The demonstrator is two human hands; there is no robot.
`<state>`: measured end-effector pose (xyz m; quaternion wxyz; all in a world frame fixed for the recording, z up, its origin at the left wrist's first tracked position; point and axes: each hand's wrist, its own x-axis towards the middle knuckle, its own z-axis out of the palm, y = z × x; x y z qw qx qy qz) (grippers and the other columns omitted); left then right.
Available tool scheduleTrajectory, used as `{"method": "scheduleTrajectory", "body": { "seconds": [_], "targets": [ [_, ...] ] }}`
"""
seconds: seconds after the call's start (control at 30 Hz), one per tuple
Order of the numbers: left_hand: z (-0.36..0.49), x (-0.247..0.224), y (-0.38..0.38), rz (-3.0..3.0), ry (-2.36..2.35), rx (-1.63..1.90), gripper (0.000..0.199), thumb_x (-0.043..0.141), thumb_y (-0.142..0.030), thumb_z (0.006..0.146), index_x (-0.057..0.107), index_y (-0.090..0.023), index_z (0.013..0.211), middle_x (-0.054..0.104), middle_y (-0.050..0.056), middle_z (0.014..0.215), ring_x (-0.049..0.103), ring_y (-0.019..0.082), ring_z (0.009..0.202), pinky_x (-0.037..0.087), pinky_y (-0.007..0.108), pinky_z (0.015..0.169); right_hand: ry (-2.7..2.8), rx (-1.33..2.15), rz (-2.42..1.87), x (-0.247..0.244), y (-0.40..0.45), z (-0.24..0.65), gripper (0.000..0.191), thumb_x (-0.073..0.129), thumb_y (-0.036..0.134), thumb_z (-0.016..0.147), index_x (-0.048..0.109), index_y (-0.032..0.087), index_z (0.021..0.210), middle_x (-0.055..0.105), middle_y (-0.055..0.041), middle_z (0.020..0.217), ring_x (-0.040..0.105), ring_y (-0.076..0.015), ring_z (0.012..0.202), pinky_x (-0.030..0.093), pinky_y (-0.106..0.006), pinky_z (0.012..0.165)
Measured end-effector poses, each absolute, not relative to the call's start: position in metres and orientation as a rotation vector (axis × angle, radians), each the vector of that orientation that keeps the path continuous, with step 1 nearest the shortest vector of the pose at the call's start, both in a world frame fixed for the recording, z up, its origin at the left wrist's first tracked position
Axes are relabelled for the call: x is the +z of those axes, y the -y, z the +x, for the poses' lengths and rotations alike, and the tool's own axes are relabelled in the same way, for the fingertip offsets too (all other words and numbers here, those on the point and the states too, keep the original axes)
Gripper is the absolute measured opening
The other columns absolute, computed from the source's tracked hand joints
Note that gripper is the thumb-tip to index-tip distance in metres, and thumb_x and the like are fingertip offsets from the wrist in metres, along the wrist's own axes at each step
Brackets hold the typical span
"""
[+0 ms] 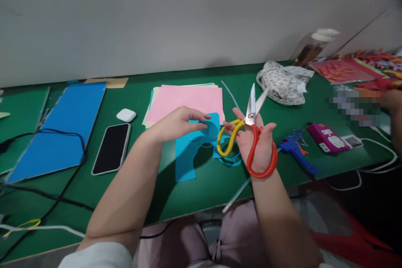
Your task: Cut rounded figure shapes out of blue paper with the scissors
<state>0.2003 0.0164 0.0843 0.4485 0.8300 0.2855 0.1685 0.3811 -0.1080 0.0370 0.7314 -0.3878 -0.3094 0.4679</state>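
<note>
My left hand is over the blue paper, its fingers apart and touching or just above the upper part. My right hand is palm up with spread fingers. Across its palm lie scissors with one yellow and one red handle, blades partly apart and pointing away. Blue paper scraps lie between the hands. Behind my left hand is a stack of coloured paper with a pink sheet on top.
A phone, white case and blue board lie left. Right are a blue glue gun, purple box, patterned cloth bag and bottle. Another person's hand shows at the right edge.
</note>
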Motion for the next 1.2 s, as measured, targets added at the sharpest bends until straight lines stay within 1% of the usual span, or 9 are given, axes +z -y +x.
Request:
{"method": "scheduleTrajectory", "body": {
  "seconds": [0.1,0.27,0.33,0.43,0.57,0.73,0.97,1.07,1.2],
  "targets": [
    [0.201,0.079,-0.018,2.077,-0.748,0.32,0.024,0.069,-0.043,0.078,0.077,-0.022,0.086,0.074,0.006,0.114,0.063,0.029,0.115,0.046,0.041,0.101,0.673,0.931,-0.895,0.031,0.104,0.384,0.075,0.061,0.071,0.073,0.045,0.031,0.134,0.046,-0.0119,0.148,0.07,-0.0248,0.1,0.053,-0.044,0.092],
    [0.203,0.078,-0.018,2.064,-0.678,0.384,0.024,0.067,-0.043,0.08,0.073,-0.019,0.08,0.068,0.008,0.125,0.061,0.028,0.117,0.047,0.039,0.099,0.695,0.872,-1.011,0.032,0.104,0.383,0.06,0.055,0.06,0.083,0.044,0.029,0.133,0.044,-0.0114,0.148,0.07,-0.0204,0.091,0.057,-0.039,0.08],
    [0.205,0.078,-0.019,1.979,-0.725,0.446,0.026,0.066,-0.042,0.081,0.068,-0.017,0.071,0.074,0.007,0.098,0.069,0.023,0.092,0.055,0.034,0.081,0.751,0.79,-1.109,0.032,0.105,0.381,0.053,0.057,0.054,0.085,0.048,0.029,0.131,0.048,-0.0103,0.145,0.069,-0.0172,0.084,0.057,-0.034,0.074],
    [0.207,0.078,-0.02,1.773,-0.84,0.487,0.032,0.067,-0.04,0.081,0.057,-0.017,0.061,0.059,0.0,0.059,0.067,0.018,0.063,0.051,0.025,0.053,0.862,0.586,-1.311,0.032,0.107,0.378,0.051,0.061,0.046,0.085,0.05,0.029,0.131,0.054,-0.0089,0.137,0.065,-0.0139,0.075,0.055,-0.031,0.067],
    [0.209,0.083,-0.015,1.606,-0.892,0.577,0.022,0.072,-0.036,0.077,0.068,-0.016,0.086,0.061,0.0,0.062,0.068,0.017,0.057,0.046,0.022,0.044,1.01,0.427,-1.441,0.025,0.108,0.374,0.053,0.059,0.043,0.088,0.046,0.028,0.138,0.061,-0.0087,0.125,0.061,-0.0138,0.066,0.054,-0.032,0.065],
    [0.209,0.096,-0.003,1.577,-0.873,0.667,0.051,0.073,-0.031,0.077,0.061,-0.019,0.125,0.064,-0.002,0.064,0.065,0.014,0.053,0.052,0.023,0.05,1.154,0.116,-1.528,0.009,0.103,0.371,0.058,0.06,0.041,0.087,0.045,0.025,0.141,0.066,-0.0107,0.112,0.064,-0.0176,0.069,0.057,-0.038,0.075],
    [0.206,0.106,0.006,1.594,-0.769,0.819,0.053,0.071,-0.024,0.078,0.058,-0.023,0.13,0.059,-0.005,0.064,0.059,0.011,0.06,0.055,0.024,0.056,1.273,0.044,-1.591,-0.013,0.091,0.367,0.062,0.054,0.041,0.089,0.038,0.023,0.145,0.064,-0.0149,0.116,0.068,-0.0202,0.071,0.058,-0.04,0.072],
    [0.204,0.107,0.008,1.605,-0.742,0.921,0.038,0.07,-0.02,0.076,0.067,-0.021,0.114,0.067,0.0,0.075,0.065,0.015,0.071,0.058,0.029,0.066,1.312,0.128,-1.621,-0.018,0.087,0.365,0.06,0.054,0.039,0.089,0.041,0.02,0.145,0.063,-0.0165,0.117,0.069,-0.0232,0.08,0.058,-0.04,0.073],
    [0.2,0.107,0.009,1.75,-0.679,1.089,0.014,0.063,-0.011,0.071,0.073,-0.02,0.069,0.071,0.007,0.109,0.063,0.026,0.112,0.052,0.043,0.096,1.282,0.175,-1.567,-0.023,0.085,0.367,0.059,0.053,0.037,0.091,0.04,0.023,0.146,0.058,-0.0155,0.122,0.067,-0.0227,0.09,0.057,-0.039,0.08]
  ]
}}
